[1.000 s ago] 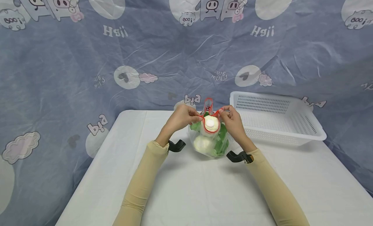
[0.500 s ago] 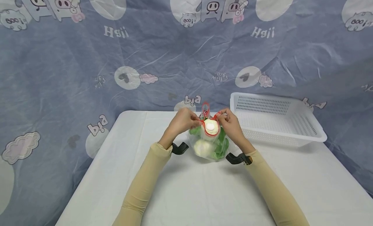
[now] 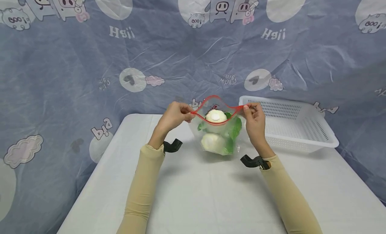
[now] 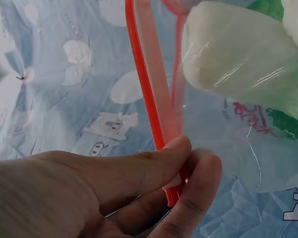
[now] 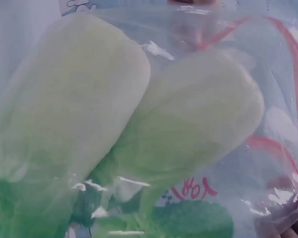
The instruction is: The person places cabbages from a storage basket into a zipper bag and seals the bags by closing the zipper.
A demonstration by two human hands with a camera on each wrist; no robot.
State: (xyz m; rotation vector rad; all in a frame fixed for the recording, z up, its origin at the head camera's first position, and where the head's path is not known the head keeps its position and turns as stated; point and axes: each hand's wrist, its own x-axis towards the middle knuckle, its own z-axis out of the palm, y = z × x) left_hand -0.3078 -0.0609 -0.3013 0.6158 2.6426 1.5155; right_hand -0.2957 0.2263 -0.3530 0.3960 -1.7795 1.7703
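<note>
A clear zip bag (image 3: 221, 130) with red zip strips (image 4: 145, 79) is spread between my hands, its mouth parted. Inside are two heads of leafy greens with pale, thick stem bases; one head's cut base (image 3: 215, 116) shows in the mouth, the other head (image 5: 84, 89) lies lower. My left hand (image 3: 176, 116) pinches the left end of the red strip between thumb and fingers. At the right end, my right hand (image 3: 255, 119) pinches the strip; the right wrist view shows only a bit of fingers. Whether the bag touches the table cannot be told.
A white perforated plastic basket (image 3: 289, 140) stands at the back right, just behind my right hand. The white-covered table (image 3: 193, 200) ends at a blue-grey printed curtain (image 3: 169, 53) behind it.
My hands have moved apart, left hand leftward and right hand rightward, both slightly up. The bag's mouth has widened from a narrow, gathered shape, and its lower end has shifted up.
</note>
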